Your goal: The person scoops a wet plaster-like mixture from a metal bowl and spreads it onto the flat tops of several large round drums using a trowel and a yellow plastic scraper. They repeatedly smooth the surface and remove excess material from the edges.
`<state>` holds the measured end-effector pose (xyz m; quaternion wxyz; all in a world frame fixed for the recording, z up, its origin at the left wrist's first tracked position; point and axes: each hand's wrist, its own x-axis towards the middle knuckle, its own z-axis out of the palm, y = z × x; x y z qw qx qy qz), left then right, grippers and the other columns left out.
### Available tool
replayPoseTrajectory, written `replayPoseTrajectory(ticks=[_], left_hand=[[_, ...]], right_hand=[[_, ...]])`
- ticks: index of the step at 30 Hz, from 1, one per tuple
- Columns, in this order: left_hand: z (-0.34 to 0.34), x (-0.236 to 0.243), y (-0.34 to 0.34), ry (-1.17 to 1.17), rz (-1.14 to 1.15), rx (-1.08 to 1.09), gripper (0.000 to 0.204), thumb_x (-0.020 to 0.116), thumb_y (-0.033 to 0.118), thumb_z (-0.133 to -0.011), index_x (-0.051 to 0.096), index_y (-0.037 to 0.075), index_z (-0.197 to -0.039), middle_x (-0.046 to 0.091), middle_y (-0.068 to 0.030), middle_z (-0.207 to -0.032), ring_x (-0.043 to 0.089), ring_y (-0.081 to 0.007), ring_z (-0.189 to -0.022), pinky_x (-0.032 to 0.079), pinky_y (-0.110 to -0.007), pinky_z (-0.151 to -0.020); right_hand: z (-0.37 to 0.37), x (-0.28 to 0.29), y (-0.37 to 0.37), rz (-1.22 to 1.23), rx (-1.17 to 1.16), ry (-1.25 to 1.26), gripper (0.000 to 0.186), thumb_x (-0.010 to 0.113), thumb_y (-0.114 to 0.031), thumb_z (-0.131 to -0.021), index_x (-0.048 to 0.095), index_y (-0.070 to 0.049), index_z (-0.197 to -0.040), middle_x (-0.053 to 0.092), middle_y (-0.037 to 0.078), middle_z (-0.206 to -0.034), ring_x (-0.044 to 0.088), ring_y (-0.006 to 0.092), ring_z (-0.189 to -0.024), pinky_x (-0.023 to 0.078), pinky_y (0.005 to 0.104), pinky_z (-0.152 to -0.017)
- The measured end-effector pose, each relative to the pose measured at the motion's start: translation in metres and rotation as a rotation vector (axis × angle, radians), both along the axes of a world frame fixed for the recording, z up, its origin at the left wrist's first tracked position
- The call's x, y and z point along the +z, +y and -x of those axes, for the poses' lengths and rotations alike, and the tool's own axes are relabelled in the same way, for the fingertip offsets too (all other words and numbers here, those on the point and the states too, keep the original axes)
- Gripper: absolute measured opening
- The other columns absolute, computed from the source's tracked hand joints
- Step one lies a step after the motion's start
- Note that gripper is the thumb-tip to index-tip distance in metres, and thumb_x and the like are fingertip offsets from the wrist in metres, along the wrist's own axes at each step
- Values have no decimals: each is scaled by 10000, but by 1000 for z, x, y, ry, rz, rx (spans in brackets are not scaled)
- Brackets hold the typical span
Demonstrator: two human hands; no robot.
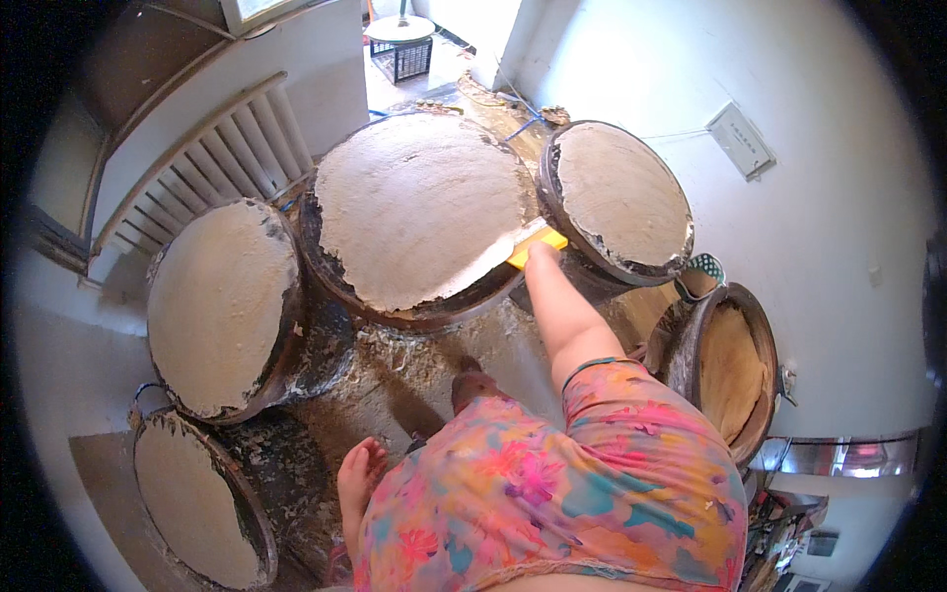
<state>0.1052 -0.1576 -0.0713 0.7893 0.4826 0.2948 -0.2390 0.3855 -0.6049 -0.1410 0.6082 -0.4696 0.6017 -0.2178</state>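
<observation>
My right arm reaches forward, and my right hand (543,252) is closed on a yellow scraper (534,240). The scraper's pale blade rests at the right front edge of a pale, batter-like layer (419,202). That layer covers most of a large round griddle (434,318) with a dark rim, and its border is ragged. Beside the blade, the near right part of the layer looks smooth and shiny. Low at my left side hangs my left hand (363,472), its fingers loosely bent and apart, holding nothing.
Similar coated round griddles stand at the right (619,197), left (225,306) and lower left (197,498). A round vessel with a tan surface (732,370) is at my right. A radiator (212,153) lines the left wall. Splattered residue marks the floor (414,370).
</observation>
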Motion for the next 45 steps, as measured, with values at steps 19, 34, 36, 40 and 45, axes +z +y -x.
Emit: replayPoseTrajectory(ticks=[19,34,36,40,45], left_hand=[[-106,32,-94,256,-170,134,301,471,204,-872,502,-17,-1075,568,-95,-961,568,-174,-848,472,-291,-736],[-63,34,-139,403,-202,339,351,468,219,-876,465,-49,-1103,553,-121,-1000,556,-199,-907,460,-292,-786],[-60,38,-145,400,-230,298,397,471,267,-873,453,-40,-1124,541,-121,-1026,545,-217,-939,446,-313,-817],[-59,45,-152,410,-231,350,401,486,278,-866,466,-43,-1105,547,-117,-1020,543,-201,-936,432,-304,-826],[-48,48,-155,264,-288,353,361,492,256,-862,488,-37,-1075,554,-107,-1007,541,-181,-931,427,-294,-817]], right_hand=[[-290,27,-106,361,623,494,376,690,-158,-602,601,-4,-934,593,171,-988,588,260,-896,448,323,-785],[-450,36,68,1008,1422,495,343,668,-287,-677,618,-75,-942,612,102,-976,585,225,-929,471,354,-756],[-458,34,112,1113,1520,487,254,602,-262,-740,624,-98,-932,609,84,-986,580,222,-932,462,346,-762],[-442,27,205,1297,1646,349,184,576,-231,-749,639,-114,-876,625,87,-924,590,230,-899,446,353,-756],[-374,29,305,1572,1952,-48,146,537,-156,-715,648,-136,-807,634,49,-830,603,221,-824,426,375,-696]])
